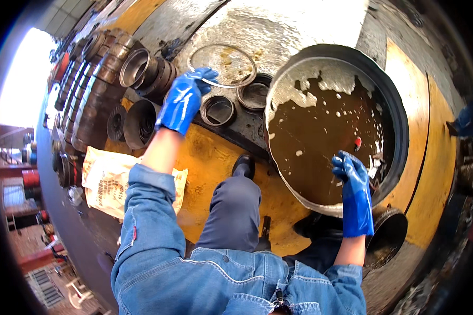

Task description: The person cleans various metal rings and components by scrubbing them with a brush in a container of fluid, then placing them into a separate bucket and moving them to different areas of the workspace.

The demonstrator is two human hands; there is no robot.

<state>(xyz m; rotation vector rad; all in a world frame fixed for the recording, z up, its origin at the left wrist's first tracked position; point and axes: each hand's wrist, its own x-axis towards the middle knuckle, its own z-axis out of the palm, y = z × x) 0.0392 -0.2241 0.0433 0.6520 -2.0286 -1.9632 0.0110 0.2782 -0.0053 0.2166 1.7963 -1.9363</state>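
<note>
My left hand (188,97), in a long blue rubber glove, is closed on the near left edge of a thin metal ring (255,67). It holds the ring above the bench, over two short dark metal rings; one cylindrical ring (218,111) lies nearer me and another (255,94) just beyond it. On my right stands a large round black tub (397,121) of brown liquid (315,142) with patches of pale foam. Over its near right part hovers my right hand (353,186), also in a blue glove. Its fingers are loosely bent, with nothing visible between them.
Stacked dark cylindrical metal parts (97,89) and a flanged part (141,123) stand at the left. A printed paper sack (108,181) lies by my left forearm. Beside my right wrist sits an open dark container (389,231). Yellow boards (205,152) run under my feet.
</note>
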